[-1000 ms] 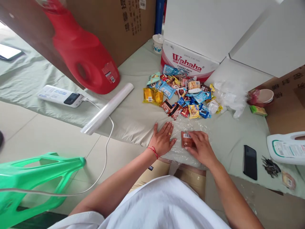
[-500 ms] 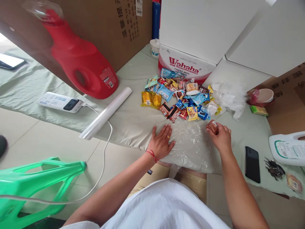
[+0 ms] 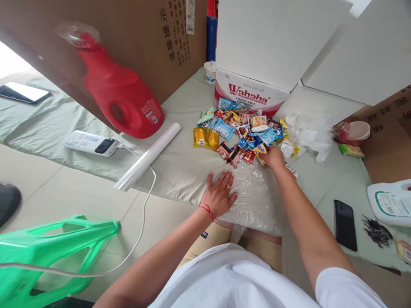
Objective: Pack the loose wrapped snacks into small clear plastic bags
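Note:
My left hand [image 3: 218, 194] lies flat with fingers spread on a sheet of clear plastic film [image 3: 253, 201] at the front edge of the cloth-covered surface. At the right front of a heap of wrapped snacks [image 3: 243, 130], my right hand [image 3: 273, 157] has its fingers closed on a yellow snack packet [image 3: 260, 149], which is tilted. Part of the fingers is hidden behind the hand. Just right of my right wrist a small snack packet [image 3: 293, 172] shows, partly covered by the forearm. A yellow twin-piece packet [image 3: 205, 137] sits at the heap's left.
Left of the film are a clear plastic roll [image 3: 147, 157], a white power bank [image 3: 91, 143] with a cable and a red jug [image 3: 123, 98]. A Wahaha box [image 3: 250, 92] stands behind the snacks. Crumpled clear plastic [image 3: 310, 132], a black phone [image 3: 345, 224] and keys [image 3: 376, 232] lie right.
My right hand has let go of the brown packet, moved left and forward to the heap, and closed on the yellow packet. My left hand stays on the film.

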A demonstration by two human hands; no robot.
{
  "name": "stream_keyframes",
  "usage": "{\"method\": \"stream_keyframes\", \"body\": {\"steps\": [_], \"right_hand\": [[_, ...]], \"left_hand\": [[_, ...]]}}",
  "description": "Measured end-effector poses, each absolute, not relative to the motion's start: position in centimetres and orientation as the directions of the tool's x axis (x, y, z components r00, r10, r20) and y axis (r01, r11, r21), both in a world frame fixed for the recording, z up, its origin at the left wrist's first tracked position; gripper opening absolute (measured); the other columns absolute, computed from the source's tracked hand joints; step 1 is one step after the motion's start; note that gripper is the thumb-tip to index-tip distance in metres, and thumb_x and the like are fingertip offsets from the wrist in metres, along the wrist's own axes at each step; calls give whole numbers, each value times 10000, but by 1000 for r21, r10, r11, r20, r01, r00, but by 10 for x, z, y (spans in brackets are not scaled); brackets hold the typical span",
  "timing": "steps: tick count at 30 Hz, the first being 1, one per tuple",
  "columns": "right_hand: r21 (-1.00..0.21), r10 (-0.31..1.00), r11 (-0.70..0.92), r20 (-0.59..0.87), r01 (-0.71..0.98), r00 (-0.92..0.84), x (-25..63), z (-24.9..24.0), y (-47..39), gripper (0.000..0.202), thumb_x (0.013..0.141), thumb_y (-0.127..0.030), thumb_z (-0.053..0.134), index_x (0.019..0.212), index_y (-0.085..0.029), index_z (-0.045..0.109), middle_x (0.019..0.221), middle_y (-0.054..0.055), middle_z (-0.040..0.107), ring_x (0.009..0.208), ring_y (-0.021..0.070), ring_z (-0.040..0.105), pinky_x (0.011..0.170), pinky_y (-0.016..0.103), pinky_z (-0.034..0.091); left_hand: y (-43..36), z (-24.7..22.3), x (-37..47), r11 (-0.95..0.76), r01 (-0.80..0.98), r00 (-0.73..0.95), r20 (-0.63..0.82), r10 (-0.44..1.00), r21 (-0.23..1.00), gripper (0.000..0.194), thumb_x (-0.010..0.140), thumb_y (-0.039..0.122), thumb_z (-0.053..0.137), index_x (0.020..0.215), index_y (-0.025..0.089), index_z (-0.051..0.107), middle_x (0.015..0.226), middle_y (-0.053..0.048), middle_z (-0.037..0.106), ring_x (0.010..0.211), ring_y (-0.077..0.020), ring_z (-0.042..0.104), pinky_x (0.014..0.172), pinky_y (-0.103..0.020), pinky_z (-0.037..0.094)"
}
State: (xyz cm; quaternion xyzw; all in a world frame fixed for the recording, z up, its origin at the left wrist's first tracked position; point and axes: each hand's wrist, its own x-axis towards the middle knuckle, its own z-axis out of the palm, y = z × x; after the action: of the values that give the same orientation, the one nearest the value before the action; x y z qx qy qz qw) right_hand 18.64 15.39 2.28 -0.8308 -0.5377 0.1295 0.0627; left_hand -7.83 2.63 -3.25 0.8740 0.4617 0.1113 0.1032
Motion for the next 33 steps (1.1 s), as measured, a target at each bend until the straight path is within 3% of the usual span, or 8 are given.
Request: {"method": "stream_keyframes", "body": {"steps": [3,7,11,15,19,22,26,33], "right_hand": [[-342,923,-337,61,877,379,204,34,135,369,815,-415,691,1092,-173,728,1068,137,707,1039,308,634,955,444,494],[-441,902,-25,377,897,210,206,47,66,425,913,-482,606,1205,-183,680,1171,132,688,1068,282,637,943,421,519],[-352,947,199,311,915,-86,173,28,-8,363,1011,-391,523,1305,-225,658,1233,102,711,1088,260,653,971,415,528],[-225,951,200,277,954,-135,140,-2,-44,443,1031,-348,478,1439,-198,569,1428,146,609,1281,321,557,1080,530,464],[-328,956,244,238,913,-170,140,-8,-52,602,998,-427,566,1537,-193,435,1519,159,513,1365,323,487,1143,554,416],[-405,968,221,199,887,-150,153,-3,-50,637,962,-445,620,1526,-204,446,1445,148,565,1350,328,481,1109,542,451],[-386,969,245,96,889,-226,159,1,-44,424,950,-357,620,1350,-216,627,1286,124,656,1291,338,505,1082,550,451],[-447,959,252,231,858,-162,145,-7,-35,361,975,-321,582,1313,-208,635,1236,127,649,1263,315,500,1085,529,445]], "left_hand": [[26,-32,-78,-542,796,538,98,837,268,682,1044,558,279,1612,185,331,1677,-104,317,1555,-302,303,1268,-644,102],[26,-31,-78,-545,793,538,104,836,274,679,1045,555,271,1604,178,350,1680,-100,304,1556,-301,301,1265,-654,112],[25,-31,-78,-550,786,543,113,832,282,678,1047,540,280,1600,156,355,1676,-112,304,1552,-301,309,1265,-658,107],[25,-30,-78,-553,784,541,125,831,281,668,1047,525,297,1599,154,360,1676,-122,300,1556,-302,301,1268,-651,91],[25,-29,-77,-553,785,542,125,831,279,671,1039,522,324,1594,148,373,1671,-134,313,1551,-318,312,1264,-651,109],[25,-29,-76,-553,784,543,120,831,283,669,1036,519,333,1591,148,379,1665,-139,323,1544,-325,326,1259,-660,111],[26,-30,-76,-550,784,540,122,833,286,670,1040,517,327,1595,146,370,1667,-138,317,1541,-326,331,1255,-670,108],[25,-30,-75,-547,788,540,109,835,282,655,1038,504,335,1596,163,374,1666,-139,318,1536,-342,340,1244,-681,129]]}}
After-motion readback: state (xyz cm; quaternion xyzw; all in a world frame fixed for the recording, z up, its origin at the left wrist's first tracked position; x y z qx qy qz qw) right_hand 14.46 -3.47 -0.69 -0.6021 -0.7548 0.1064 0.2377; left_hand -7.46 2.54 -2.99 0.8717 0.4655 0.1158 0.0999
